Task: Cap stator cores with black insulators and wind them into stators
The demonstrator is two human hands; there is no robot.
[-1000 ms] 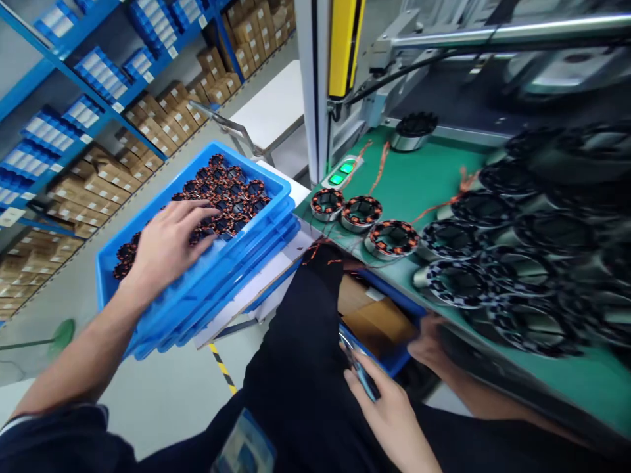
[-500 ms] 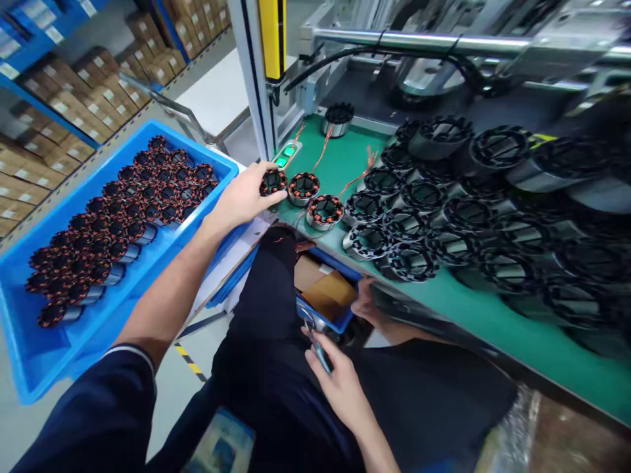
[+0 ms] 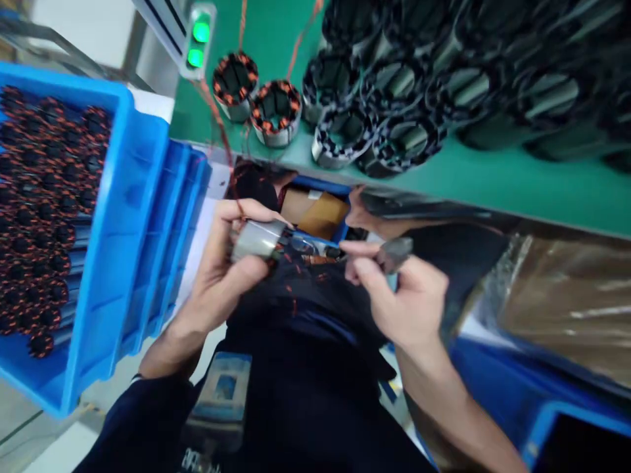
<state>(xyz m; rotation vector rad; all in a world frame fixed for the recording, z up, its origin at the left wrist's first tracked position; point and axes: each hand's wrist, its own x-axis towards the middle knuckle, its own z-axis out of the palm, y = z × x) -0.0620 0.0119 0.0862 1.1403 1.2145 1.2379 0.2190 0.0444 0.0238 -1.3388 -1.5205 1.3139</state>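
Observation:
My left hand (image 3: 221,263) is closed around a wire-wound motor stator (image 3: 259,238), a silver ring tilted on its side over my lap. A copper wire lead (image 3: 224,135) runs up from it toward the bench. On the right, my right hand (image 3: 407,295) grips a small hand tool with grey and teal handles (image 3: 397,255); motion blur hides its exact kind. The hands are apart, with the tool to the right of the stator. Two more wound stators, one at the left (image 3: 235,85) and one nearer the edge (image 3: 277,113), stand upright on the green bench.
Several dark-ended stators (image 3: 345,135) crowd the green bench top (image 3: 483,174). At left, a blue bin (image 3: 98,263) full of wound stators tops a stack. Beside the bench stands a panel with green lights (image 3: 198,43). A box with cardboard (image 3: 315,210) sits below.
My left hand has taken the leftmost stator off the bench and brought it down over my lap, tipping it. My right hand has risen with the tool. The view has turned downward and closer.

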